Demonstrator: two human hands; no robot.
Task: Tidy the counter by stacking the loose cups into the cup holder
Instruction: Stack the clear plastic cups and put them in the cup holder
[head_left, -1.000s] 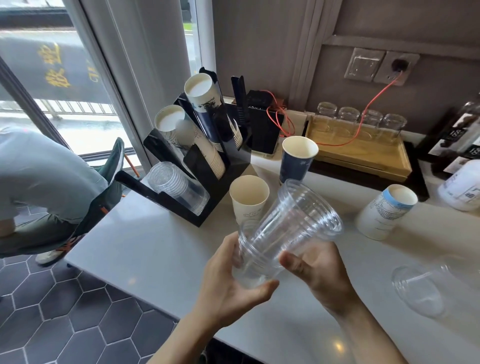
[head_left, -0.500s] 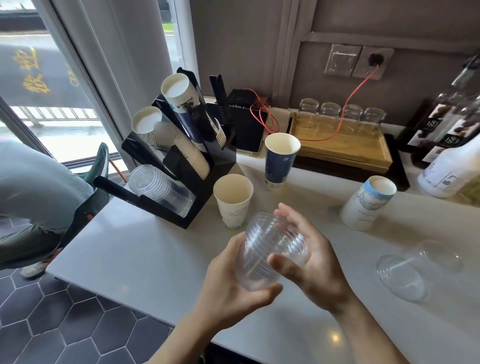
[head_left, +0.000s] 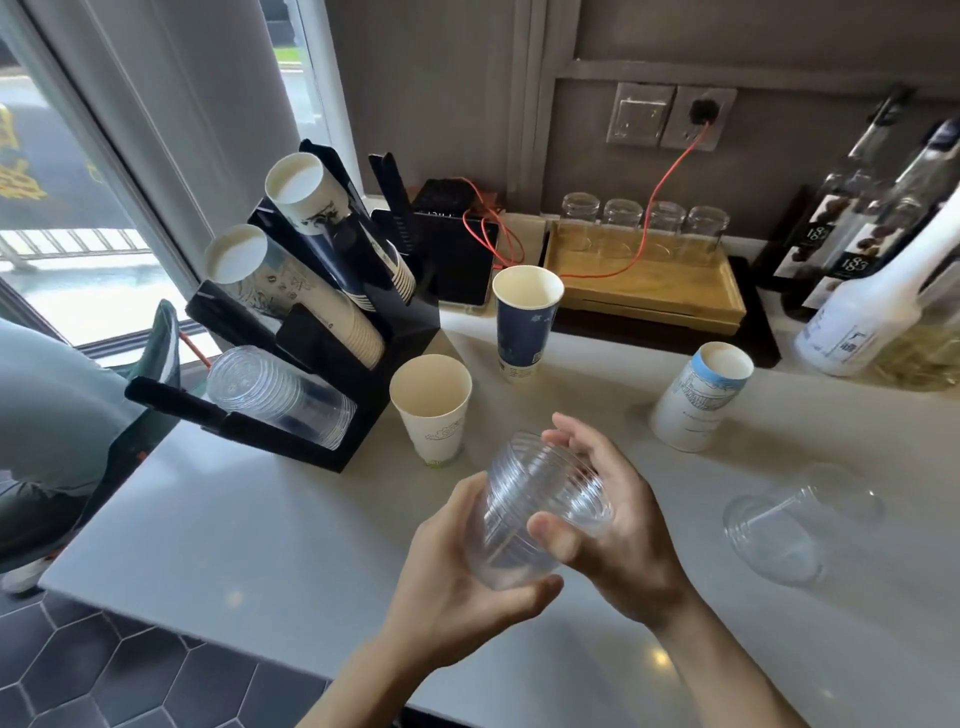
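Observation:
Both hands hold a nested stack of clear plastic cups (head_left: 530, 509) above the counter's front. My left hand (head_left: 457, 582) cups its base from below; my right hand (head_left: 618, 525) covers the rim end. The black cup holder (head_left: 395, 353) stands at the left with tilted rows of paper cups and a row of clear cups (head_left: 275, 395). Loose on the counter: a cream paper cup (head_left: 431, 410) upright, a navy paper cup (head_left: 524, 317) upright, a white and blue paper cup (head_left: 701, 400) upside down, and a clear cup (head_left: 779, 525) lying on its side at the right.
A wooden tray (head_left: 649, 296) with several upturned glasses sits at the back, a red cable running over it to a wall socket (head_left: 701, 114). Bottles (head_left: 872, 306) stand at the far right. A seated person (head_left: 47, 415) is beyond the counter's left edge.
The clear cups went from loosely nested and long to pushed together into a short stack, my right hand closing over the rim end. My view shifted left a little.

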